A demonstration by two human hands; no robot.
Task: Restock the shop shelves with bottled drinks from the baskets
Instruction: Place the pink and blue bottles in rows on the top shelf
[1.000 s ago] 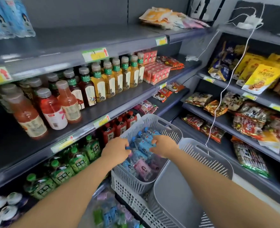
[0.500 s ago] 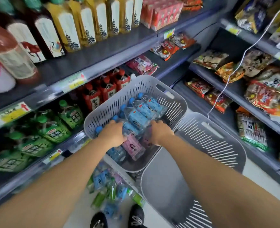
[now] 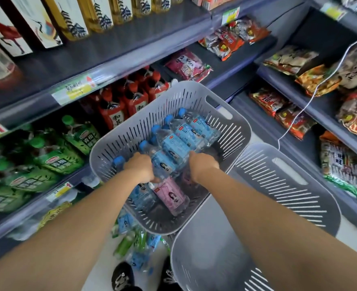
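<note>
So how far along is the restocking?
Done: green bottles and red bottles are already shelved, and one grey basket looks empty. In hand: left hand and right hand grip blue bottles in the full basket. Left: that basketful, a pink bottle included, plus more bottles below.

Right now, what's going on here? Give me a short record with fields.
Place: shop shelves with drinks and snacks
Basket: grey, holding blue-labelled bottles and a pink-labelled bottle
Left hand: among the bottles, grip hidden
Right hand: likewise
Second basket: grey, right of the first
Floor: loose bottles beside black shoes
</note>
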